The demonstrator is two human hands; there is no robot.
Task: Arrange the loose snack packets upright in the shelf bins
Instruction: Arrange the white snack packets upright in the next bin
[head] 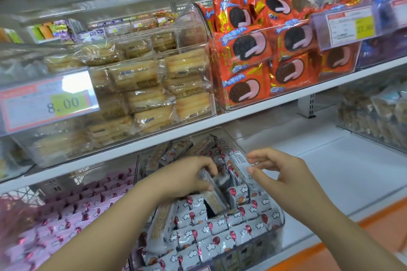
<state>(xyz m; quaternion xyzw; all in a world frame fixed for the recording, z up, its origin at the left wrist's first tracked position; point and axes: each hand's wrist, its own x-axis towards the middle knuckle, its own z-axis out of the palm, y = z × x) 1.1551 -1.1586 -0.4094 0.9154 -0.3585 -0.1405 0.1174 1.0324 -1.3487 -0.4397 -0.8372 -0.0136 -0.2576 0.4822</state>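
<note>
While the palm-down left hand grips one grey wafer packet in the clear plastic bin, the right hand pinches a second packet upright.

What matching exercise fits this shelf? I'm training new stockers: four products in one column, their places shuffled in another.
Column one:
1. orange cookie packets
2. pale biscuit packets
3. pink packets
4. grey balloon packets

Column two:
A. lower shelf, left
B. upper shelf, right of the biscuits
C. lower shelf, middle bin
D. upper shelf, beside the 8.00 price tag

Pairs: 1-B, 2-D, 3-A, 4-C.
</note>
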